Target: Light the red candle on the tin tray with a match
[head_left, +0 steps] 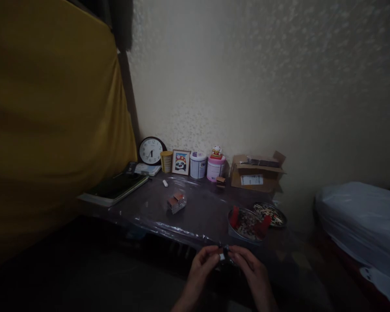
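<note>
dark plastic film covers the counter (198, 208), at whose near edge two bare hands meet. the left hand (203, 262) and the right hand (247, 262) both have their grip pinched on one small dark piece with an orange-brown patch (222, 251), held in the air between the fingertips, just in front of the counter edge; what the piece is cannot be told in this dim light. judged from the scene, the handling is at an early or middle stage: one piece is in hand, and a small cluster of orange-brown blocks in clear wrap (177, 202) lies untouched at the counter's middle, well apart from the hands.

counts: one round tin with red pieces and speckled contents (247, 224), near the hands; one round lid or dish (270, 214) just behind it; one open cardboard box (256, 173); two lidded canisters, one white-and-blue (198, 165), one pink (215, 168) with a small figurine (216, 151) on top; one framed panda picture (181, 162); one yellow cup (166, 161); one round wall clock (151, 151); one dark notebook (115, 188); one small white cylinder (165, 183).
</note>
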A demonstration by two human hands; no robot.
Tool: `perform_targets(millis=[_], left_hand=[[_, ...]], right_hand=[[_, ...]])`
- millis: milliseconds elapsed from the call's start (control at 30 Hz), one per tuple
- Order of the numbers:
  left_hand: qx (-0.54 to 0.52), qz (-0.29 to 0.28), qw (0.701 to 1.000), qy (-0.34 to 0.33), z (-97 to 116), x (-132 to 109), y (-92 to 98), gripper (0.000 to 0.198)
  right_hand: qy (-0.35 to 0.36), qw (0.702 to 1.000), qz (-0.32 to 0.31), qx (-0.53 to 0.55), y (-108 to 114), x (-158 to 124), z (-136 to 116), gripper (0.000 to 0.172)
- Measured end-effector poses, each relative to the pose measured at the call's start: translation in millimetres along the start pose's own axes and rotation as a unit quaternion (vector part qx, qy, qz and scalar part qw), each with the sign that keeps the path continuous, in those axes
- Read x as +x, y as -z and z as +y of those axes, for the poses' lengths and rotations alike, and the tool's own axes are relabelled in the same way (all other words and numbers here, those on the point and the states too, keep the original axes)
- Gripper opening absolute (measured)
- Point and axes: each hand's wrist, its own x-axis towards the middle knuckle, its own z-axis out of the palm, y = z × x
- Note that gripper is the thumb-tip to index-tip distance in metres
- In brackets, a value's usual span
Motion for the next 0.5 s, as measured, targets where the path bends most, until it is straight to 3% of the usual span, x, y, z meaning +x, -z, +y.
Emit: perform_targets(millis=[200, 500], left_hand=[[-0.005, -0.008, 1.000, 0.009, 0.0, -2.2, -0.9, 0.031], [-0.012, -0.007, 1.000, 0.008, 2.7, -2.0, -6.1, 0.029]], right_hand=[[0.116, 0.988, 0.051, -0.092, -3.6, 0.3, 8.4, 0.023], [0.154, 0.978, 0.049, -0.129, -8.8, -6.4, 10.2, 0.021]])
